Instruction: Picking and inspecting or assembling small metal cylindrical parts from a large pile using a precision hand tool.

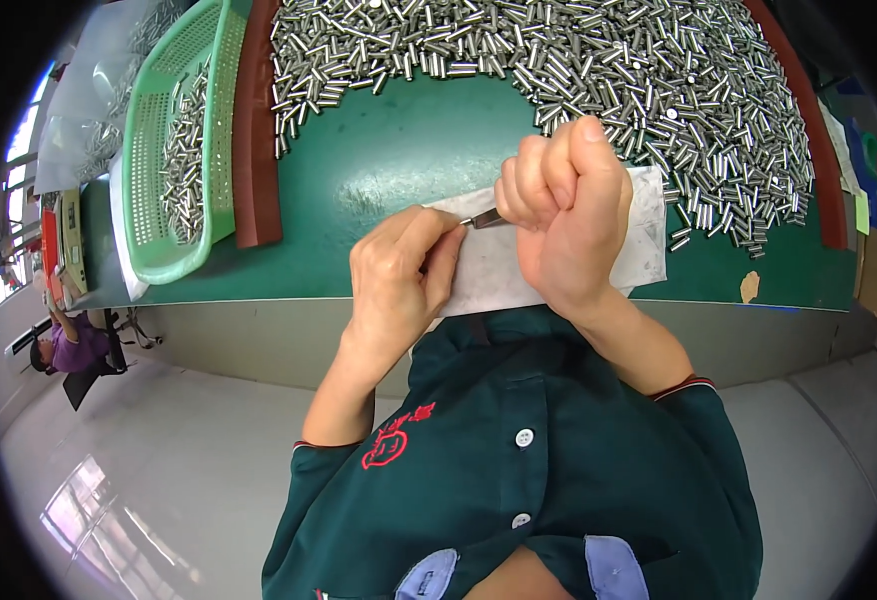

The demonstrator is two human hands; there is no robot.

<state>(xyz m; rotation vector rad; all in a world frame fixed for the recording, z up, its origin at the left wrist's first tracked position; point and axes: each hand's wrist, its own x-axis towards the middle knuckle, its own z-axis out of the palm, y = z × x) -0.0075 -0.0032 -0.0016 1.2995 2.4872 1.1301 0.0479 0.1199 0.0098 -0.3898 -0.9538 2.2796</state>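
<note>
My left hand (404, 265) is closed, thumb and forefinger pinching a small silver metal pin (467, 221) whose end sticks out past the fingertips. In a fist, my right hand (574, 215) grips a slim metal tool (489, 217), perhaps a blade or tweezers; most of it is hidden in the fingers. The tool's tip meets the pin's end or lies right beside it. Both hands are over a whitish cloth or paper sheet (499, 270) at the near edge of the green table (344, 150).
A big heap of similar silver pins (599, 50) covers the far and right side, between red-brown rails (257, 140). To the left stands a pale green perforated basket (221, 150) holding more pins. A torn tan scrap (750, 287) lies near the right front edge. Another person (77, 342) is far left.
</note>
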